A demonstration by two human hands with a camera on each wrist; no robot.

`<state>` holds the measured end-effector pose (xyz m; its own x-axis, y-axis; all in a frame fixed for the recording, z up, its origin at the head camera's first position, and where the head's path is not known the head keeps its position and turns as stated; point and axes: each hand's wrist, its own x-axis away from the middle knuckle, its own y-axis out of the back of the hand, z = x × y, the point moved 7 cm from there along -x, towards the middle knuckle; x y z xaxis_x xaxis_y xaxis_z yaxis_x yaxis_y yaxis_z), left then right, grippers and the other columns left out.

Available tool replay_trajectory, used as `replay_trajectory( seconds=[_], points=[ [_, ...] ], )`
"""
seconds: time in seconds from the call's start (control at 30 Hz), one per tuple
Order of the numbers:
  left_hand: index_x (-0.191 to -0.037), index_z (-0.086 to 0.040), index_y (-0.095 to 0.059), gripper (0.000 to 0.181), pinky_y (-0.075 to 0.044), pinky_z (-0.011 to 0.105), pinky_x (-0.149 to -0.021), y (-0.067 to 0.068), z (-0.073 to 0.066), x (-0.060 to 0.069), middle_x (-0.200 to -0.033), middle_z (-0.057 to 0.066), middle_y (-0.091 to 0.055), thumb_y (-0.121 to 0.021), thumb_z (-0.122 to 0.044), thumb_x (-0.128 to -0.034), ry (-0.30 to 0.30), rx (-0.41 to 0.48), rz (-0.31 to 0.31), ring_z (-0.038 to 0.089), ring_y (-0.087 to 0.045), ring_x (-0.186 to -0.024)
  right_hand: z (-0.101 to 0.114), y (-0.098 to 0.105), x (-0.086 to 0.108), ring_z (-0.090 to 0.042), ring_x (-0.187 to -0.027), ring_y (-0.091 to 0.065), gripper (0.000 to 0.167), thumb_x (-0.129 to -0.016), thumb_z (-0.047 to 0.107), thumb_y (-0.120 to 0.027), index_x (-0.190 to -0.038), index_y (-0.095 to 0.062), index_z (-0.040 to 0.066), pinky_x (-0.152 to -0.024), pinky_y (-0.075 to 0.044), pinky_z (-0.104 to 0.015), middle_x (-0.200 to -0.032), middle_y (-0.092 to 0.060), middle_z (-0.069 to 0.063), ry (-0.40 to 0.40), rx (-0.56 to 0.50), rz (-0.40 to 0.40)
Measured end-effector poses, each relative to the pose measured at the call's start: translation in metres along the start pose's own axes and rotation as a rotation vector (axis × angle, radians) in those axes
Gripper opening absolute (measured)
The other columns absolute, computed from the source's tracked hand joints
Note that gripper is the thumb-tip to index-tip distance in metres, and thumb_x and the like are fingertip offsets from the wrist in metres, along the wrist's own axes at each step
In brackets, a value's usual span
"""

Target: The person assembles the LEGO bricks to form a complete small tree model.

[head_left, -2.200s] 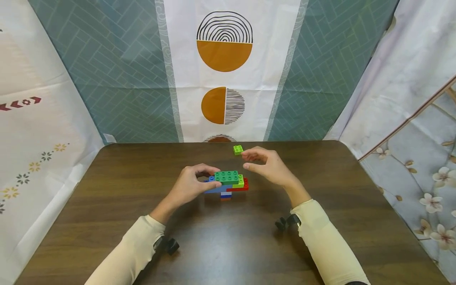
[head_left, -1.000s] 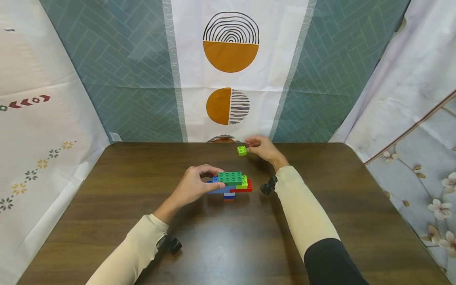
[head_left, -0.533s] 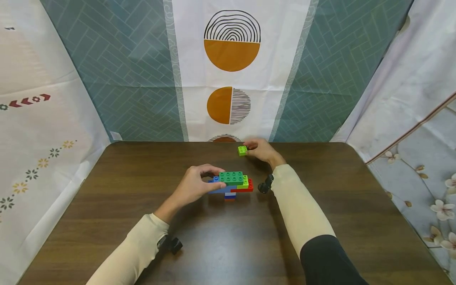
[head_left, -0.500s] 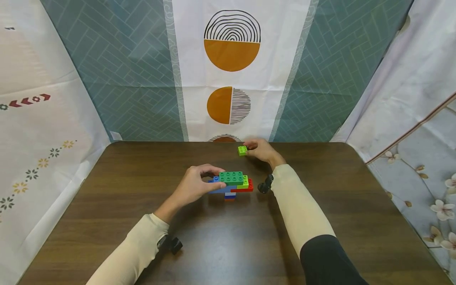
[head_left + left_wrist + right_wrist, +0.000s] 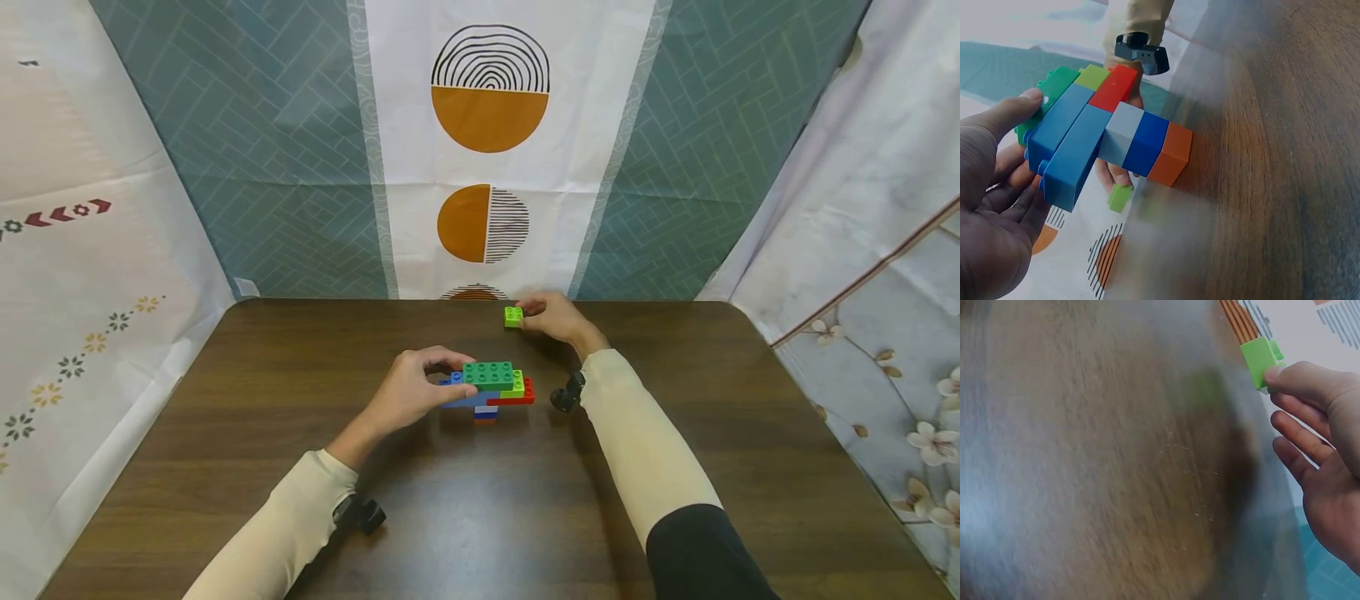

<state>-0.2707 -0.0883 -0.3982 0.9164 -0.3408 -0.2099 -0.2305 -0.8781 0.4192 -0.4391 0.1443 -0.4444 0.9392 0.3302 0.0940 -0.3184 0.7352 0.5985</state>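
A built stack of toy building bricks stands on the table, its long dark green brick [image 5: 488, 375] on top. Under it are blue bricks [image 5: 1072, 159], a lime brick [image 5: 1092, 77] and a red brick [image 5: 1114, 89], all resting on a narrow column of white, dark blue and orange bricks [image 5: 1170, 154]. My left hand [image 5: 405, 387] grips the stack's left end, thumb on the green brick's near side. By the far table edge, my right hand [image 5: 553, 317] pinches a small loose lime green brick [image 5: 513, 317] with its thumb and fingers. The left wrist view shows that brick in the fingertips too.
The dark wooden table [image 5: 247, 475] extends to both sides of the hands. Behind its far edge hangs a patterned cloth [image 5: 491, 217]. White cloths hang at left [image 5: 82, 275] and right [image 5: 847, 217].
My right hand has reached away from beside the stack to the far edge and taken hold of the loose lime brick. The left hand has kept its grip on the stack.
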Motion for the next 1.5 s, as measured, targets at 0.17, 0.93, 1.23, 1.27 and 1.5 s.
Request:
replay_trajectory(
  seconds=[0.17, 0.93, 1.23, 1.27, 1.5],
  points=[
    [-0.112, -0.019, -0.078, 0.032, -0.058, 0.046, -0.095, 0.0, 0.003, 0.001, -0.108, 0.001, -0.075, -0.088, -0.029, -0.0834, 0.013, 0.002, -0.003, 0.02, -0.064, -0.098, 0.011, 0.003, 0.005, -0.036, -0.125, -0.056, 0.041, -0.092, 0.015, -0.073, -0.131, -0.068, 0.004, -0.112, -0.046, -0.055, -0.134, -0.065, -0.017, 0.064, -0.008, -0.002],
    [-0.113, -0.018, -0.078, 0.032, -0.059, 0.046, -0.095, -0.001, 0.005, 0.001, -0.109, 0.002, -0.075, -0.088, -0.028, -0.0838, 0.018, -0.035, -0.007, 0.02, -0.064, -0.099, 0.075, 0.026, 0.078, -0.031, -0.102, -0.069, 0.034, -0.092, 0.021, -0.077, -0.124, -0.072, 0.011, -0.092, -0.058, -0.041, -0.12, -0.072, -0.011, 0.219, -0.039, -0.051],
    [-0.113, -0.017, -0.078, 0.033, -0.06, 0.046, -0.095, -0.001, 0.003, 0.0, -0.108, 0.002, -0.075, -0.088, -0.028, -0.0835, 0.002, -0.038, -0.003, 0.02, -0.065, -0.098, 0.1, 0.021, 0.114, -0.027, -0.103, -0.066, 0.035, -0.091, 0.026, -0.079, -0.124, -0.072, 0.017, -0.092, -0.056, -0.043, -0.121, -0.072, -0.004, 0.301, 0.016, -0.053],
    [-0.113, -0.017, -0.078, 0.033, -0.06, 0.046, -0.095, -0.001, 0.003, 0.0, -0.108, 0.002, -0.075, -0.088, -0.028, -0.0835, 0.0, -0.037, -0.002, 0.02, -0.065, -0.098, 0.102, 0.019, 0.117, -0.028, -0.105, -0.065, 0.035, -0.091, 0.026, -0.079, -0.125, -0.071, 0.017, -0.094, -0.056, -0.045, -0.122, -0.072, -0.003, 0.31, 0.018, -0.05],
    [-0.113, -0.017, -0.078, 0.033, -0.059, 0.048, -0.096, -0.001, 0.001, -0.001, -0.107, 0.002, -0.075, -0.087, -0.029, -0.0842, -0.009, -0.046, 0.005, 0.02, -0.065, -0.098, 0.11, 0.003, 0.135, -0.032, -0.104, -0.062, 0.034, -0.091, 0.024, -0.079, -0.124, -0.071, 0.017, -0.092, -0.056, -0.051, -0.122, -0.072, -0.002, 0.375, 0.022, -0.02]
  ],
)
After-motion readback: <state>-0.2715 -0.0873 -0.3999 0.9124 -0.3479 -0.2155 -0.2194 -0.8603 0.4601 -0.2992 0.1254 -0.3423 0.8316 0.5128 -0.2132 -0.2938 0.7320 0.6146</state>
